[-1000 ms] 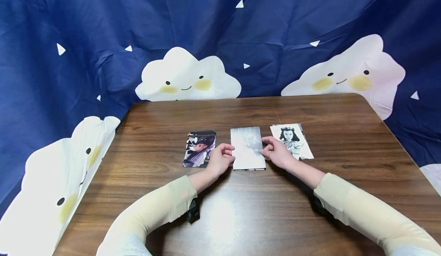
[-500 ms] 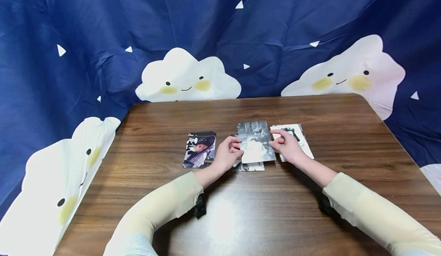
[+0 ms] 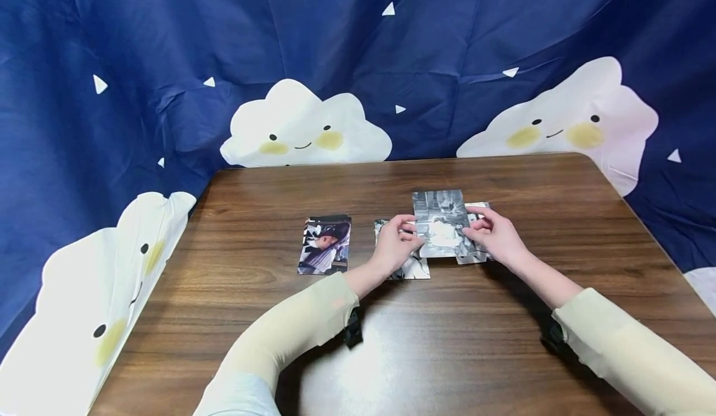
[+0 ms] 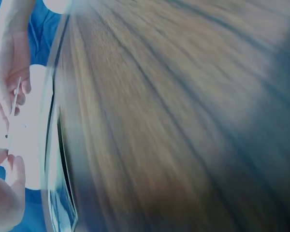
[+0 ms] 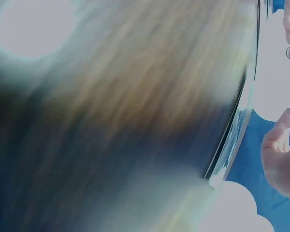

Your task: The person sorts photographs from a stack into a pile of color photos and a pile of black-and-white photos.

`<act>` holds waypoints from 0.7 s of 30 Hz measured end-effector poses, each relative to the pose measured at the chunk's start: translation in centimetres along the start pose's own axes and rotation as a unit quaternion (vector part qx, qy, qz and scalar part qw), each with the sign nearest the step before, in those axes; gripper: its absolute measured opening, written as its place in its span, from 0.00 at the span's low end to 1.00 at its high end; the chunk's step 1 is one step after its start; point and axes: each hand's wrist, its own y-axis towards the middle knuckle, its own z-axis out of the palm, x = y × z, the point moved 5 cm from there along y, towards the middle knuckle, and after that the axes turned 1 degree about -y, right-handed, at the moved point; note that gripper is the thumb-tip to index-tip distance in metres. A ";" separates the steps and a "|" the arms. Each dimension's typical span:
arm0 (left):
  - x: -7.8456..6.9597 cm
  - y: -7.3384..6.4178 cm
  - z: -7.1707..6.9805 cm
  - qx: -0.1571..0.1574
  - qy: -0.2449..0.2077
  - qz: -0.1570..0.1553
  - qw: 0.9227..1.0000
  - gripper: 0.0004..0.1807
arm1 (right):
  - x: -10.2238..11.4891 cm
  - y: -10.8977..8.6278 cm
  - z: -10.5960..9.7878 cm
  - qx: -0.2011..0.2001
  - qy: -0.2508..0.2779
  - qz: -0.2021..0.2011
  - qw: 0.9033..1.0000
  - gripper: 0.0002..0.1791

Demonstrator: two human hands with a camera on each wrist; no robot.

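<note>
In the head view, a black-and-white photo print (image 3: 442, 220) is held up off the table. My left hand (image 3: 391, 247) pinches its left edge between thumb and fingers, and my right hand (image 3: 500, 237) pinches its right edge. Behind my left hand lies a middle pile of prints (image 3: 416, 268), partly covered by that hand. A right pile of prints (image 3: 471, 258) shows from behind the held print and my right hand, mostly hidden. The left wrist view catches the held print (image 4: 16, 94) nearly edge-on, between both hands.
A left pile with a purple-toned colour print (image 3: 325, 246) on top lies on the brown wooden table (image 3: 252, 242). Behind the table hangs a dark blue curtain (image 3: 196, 30) with white clouds. Both wrist views are blurred and show mainly tabletop.
Both hands have lifted the print from the middle pile and carried it to the right, towards the right pile. The prints underneath in the middle are now uncovered. The left pile stays put.
</note>
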 end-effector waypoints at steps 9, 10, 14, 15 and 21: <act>0.1 0.4 2.3 -0.001 0.014 -0.016 1.000 0.24 | -0.8 -0.7 -1.8 -0.001 -0.034 -0.026 0.999 0.27; 0.0 0.5 2.6 -0.001 0.015 -0.014 1.000 0.24 | -1.0 -0.7 -2.0 -0.001 -0.041 -0.026 0.999 0.27; -0.1 0.7 4.0 0.003 0.018 -0.011 1.000 0.24 | -1.9 -1.0 -2.9 -0.007 -0.065 -0.031 0.997 0.25; 0.0 0.8 4.3 0.004 0.022 -0.015 1.000 0.24 | -2.2 -1.1 -3.1 -0.008 -0.068 -0.031 0.997 0.25; 0.5 1.2 5.5 -0.007 0.050 -0.034 0.998 0.23 | -3.5 -1.3 -3.4 -0.005 -0.084 -0.033 0.996 0.24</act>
